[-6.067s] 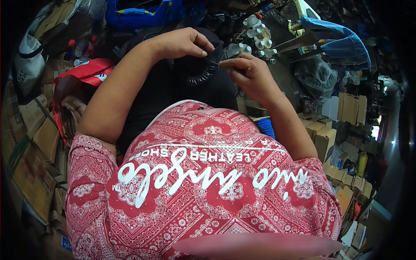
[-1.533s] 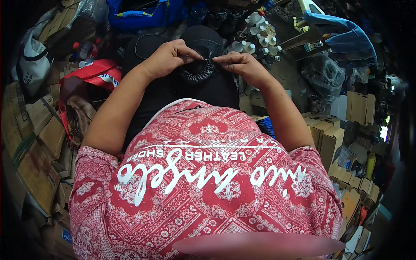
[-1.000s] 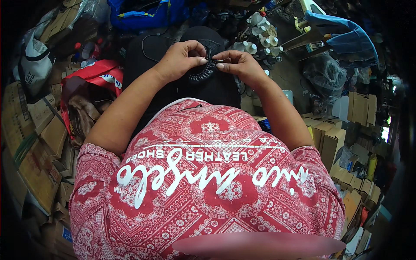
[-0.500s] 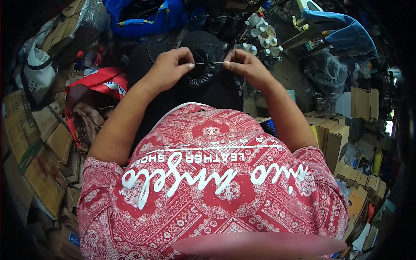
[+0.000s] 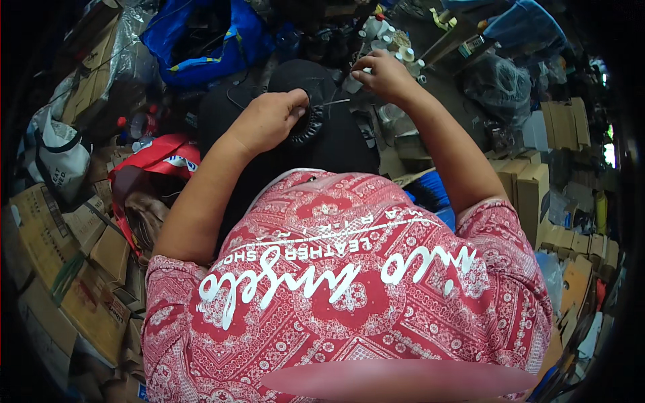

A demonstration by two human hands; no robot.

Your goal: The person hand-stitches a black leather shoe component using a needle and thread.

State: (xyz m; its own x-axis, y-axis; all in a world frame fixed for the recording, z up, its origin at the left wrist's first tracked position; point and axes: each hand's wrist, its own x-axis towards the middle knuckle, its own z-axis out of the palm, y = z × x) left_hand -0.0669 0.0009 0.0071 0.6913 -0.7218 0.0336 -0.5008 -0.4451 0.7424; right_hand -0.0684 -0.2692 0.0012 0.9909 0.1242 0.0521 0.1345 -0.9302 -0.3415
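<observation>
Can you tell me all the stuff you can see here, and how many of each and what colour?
black piece with ruffled edge: one, black, middle top, under the left hand
thin needle or thread: one, pale, stretched between the two hands; too thin to tell which
blue bag: one, blue, top left
red bag: one, red, left of the left arm
white bag: one, white with dark straps, far left
cardboard boxes: many, brown, lower left and right side
small spools: several, pale, top, beyond the right hand
patterned shirt: one, red and white, bottom middle
left hand: one, pressing on the black piece
right hand: one, pinching, raised to the upper right
</observation>
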